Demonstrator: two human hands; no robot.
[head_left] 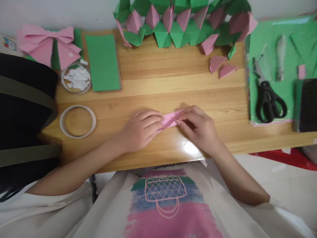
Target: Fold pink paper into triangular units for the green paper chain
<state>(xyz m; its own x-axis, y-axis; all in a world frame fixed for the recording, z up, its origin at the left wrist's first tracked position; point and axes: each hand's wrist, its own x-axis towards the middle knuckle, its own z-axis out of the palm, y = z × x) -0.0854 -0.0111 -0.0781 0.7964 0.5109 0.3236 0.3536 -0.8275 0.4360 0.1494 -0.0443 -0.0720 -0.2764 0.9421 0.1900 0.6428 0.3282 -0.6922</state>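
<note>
A narrow strip of folded pink paper [170, 118] lies on the wooden table near its front edge, with a flap slanting across it. My left hand [145, 127] presses the strip's left end down, its fingers lying over the paper. At the other end, my right hand [196, 125] pinches the slanting flap between thumb and fingers. Part of the paper is hidden under both hands. Beyond them, two folded pink paper pieces [217, 63] rest close to a long row of green and pink folded units [173, 23].
Left: a roll of tape [78, 135], a round dish of white scraps [77, 79], a green paper stack [104, 62], a pink paper bow [52, 46] and a black bag [24, 109]. Right: black-handled scissors [268, 99] on green sheets [267, 36], beside a dark box [306, 105].
</note>
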